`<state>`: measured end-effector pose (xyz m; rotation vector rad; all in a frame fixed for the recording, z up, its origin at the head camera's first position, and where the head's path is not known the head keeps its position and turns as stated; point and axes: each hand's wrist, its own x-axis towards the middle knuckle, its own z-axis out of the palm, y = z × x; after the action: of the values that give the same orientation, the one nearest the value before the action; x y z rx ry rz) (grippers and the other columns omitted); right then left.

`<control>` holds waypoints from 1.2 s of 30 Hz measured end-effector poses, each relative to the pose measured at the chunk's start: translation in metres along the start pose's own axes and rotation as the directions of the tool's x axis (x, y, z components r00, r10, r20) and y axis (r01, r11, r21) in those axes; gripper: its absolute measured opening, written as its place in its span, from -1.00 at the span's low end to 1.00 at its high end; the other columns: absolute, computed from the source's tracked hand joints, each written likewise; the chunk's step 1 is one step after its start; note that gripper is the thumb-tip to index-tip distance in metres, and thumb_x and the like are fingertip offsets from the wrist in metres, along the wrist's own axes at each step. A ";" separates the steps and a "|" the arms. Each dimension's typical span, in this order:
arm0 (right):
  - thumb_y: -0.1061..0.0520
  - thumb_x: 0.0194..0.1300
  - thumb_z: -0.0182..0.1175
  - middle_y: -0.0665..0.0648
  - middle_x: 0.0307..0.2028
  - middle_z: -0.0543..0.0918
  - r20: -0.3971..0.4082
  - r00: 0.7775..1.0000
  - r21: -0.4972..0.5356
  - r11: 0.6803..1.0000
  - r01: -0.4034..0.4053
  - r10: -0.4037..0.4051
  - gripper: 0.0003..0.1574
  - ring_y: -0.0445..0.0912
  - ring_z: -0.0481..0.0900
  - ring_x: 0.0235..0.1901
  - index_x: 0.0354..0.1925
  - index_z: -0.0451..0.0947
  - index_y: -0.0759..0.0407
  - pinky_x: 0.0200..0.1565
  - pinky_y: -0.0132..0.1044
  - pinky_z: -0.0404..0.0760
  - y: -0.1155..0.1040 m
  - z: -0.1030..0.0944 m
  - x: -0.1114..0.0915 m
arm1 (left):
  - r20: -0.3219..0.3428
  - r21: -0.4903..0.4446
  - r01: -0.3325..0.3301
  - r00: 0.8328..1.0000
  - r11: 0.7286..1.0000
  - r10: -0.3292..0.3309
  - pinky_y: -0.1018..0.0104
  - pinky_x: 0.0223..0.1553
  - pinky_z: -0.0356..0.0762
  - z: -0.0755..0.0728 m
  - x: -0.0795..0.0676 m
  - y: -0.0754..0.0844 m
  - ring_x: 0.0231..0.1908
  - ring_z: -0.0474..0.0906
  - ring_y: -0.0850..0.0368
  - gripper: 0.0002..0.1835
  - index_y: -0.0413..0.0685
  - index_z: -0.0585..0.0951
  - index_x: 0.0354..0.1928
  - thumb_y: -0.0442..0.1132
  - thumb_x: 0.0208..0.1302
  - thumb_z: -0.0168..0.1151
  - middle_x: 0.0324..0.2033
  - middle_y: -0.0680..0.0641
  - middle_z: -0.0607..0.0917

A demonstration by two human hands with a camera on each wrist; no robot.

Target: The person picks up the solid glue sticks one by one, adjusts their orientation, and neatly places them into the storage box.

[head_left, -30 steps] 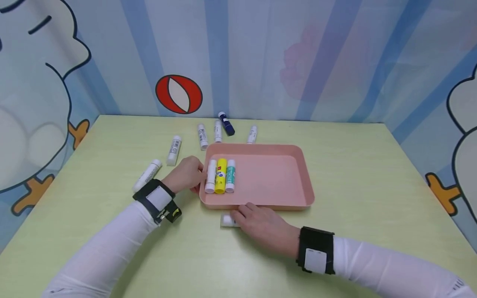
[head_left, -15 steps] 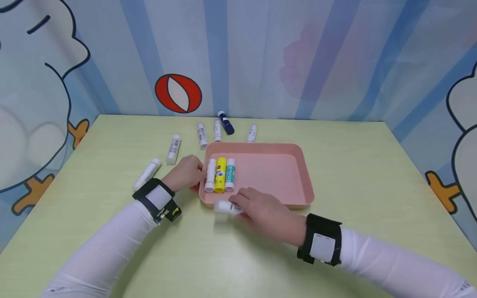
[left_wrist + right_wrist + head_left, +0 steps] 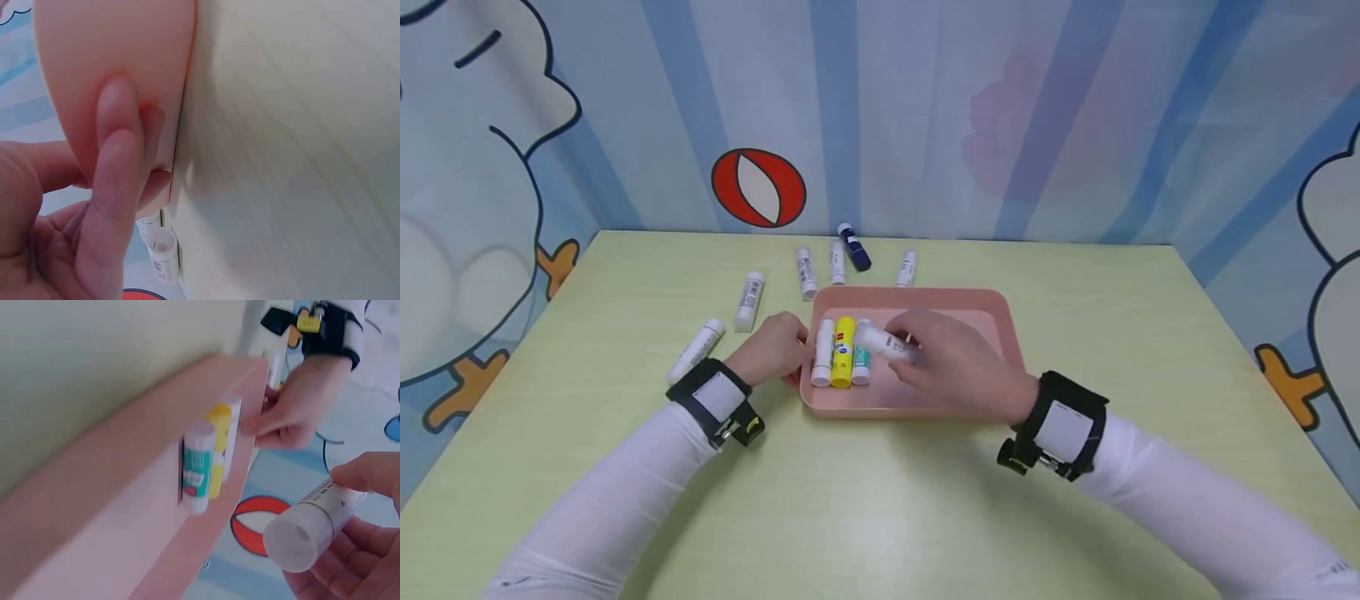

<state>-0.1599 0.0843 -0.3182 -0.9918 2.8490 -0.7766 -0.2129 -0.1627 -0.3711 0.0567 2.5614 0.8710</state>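
My right hand (image 3: 958,362) holds a white glue stick (image 3: 886,342) between thumb and fingers, tilted above the pink tray (image 3: 955,412). In the right wrist view the held glue stick (image 3: 312,522) points its round end toward the camera. Side by side at the tray's left end lie a white glue stick (image 3: 823,354), a yellow one (image 3: 842,354) and a white-and-teal one (image 3: 861,367), partly covered by the held stick. My left hand (image 3: 772,348) pinches the tray's left wall, its thumb over the rim and fingers on the outer side (image 3: 119,50).
White glue sticks lie left of the tray, one (image 3: 697,352) near the left wrist and another (image 3: 748,302) farther back. Behind the tray are several more, including a dark blue one (image 3: 854,247). A printed cloth wall (image 3: 910,108) rises at the table's back edge.
My right hand has lifted the white glue stick from the table in front of the tray and carried it up and over the tray. The left hand keeps its place on the tray wall.
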 end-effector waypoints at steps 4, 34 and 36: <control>0.18 0.26 0.29 0.11 -0.17 0.60 0.003 0.996 0.066 0.994 -0.090 0.090 -0.53 -0.06 0.52 -0.29 0.12 0.48 0.24 -0.26 -0.27 0.58 0.008 -0.008 0.015 | 0.002 -0.004 0.009 1.000 1.000 -0.009 0.37 -0.55 0.53 0.000 -0.001 -0.001 -0.59 0.60 0.10 -0.78 -0.33 0.62 -0.15 -0.31 0.39 0.06 -0.55 -0.13 0.66; 0.01 0.37 0.18 0.18 -0.28 0.57 0.338 0.807 0.168 0.812 -0.558 0.485 -0.57 -0.02 0.58 -0.40 0.09 0.44 0.22 -0.33 -0.28 0.61 0.046 0.019 0.076 | 0.009 -0.031 -0.009 1.000 0.999 0.009 0.36 -0.53 0.55 -0.001 -0.002 -0.001 -0.58 0.59 0.09 -0.78 -0.33 0.63 -0.11 -0.32 0.38 0.07 -0.56 -0.12 0.66; 0.02 0.36 0.19 0.19 -0.28 0.59 0.362 0.794 0.185 0.797 -0.576 0.489 -0.52 -0.01 0.61 -0.39 0.14 0.43 0.24 -0.30 -0.25 0.62 0.045 0.022 0.079 | 0.009 -0.030 -0.010 1.000 0.999 0.010 0.36 -0.53 0.55 -0.001 -0.002 -0.001 -0.58 0.59 0.09 -0.78 -0.32 0.63 -0.12 -0.32 0.38 0.07 -0.56 -0.12 0.66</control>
<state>-0.2447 0.0585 -0.3478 -0.1976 2.4533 -0.8480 -0.2113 -0.1646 -0.3707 0.0644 2.5414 0.9108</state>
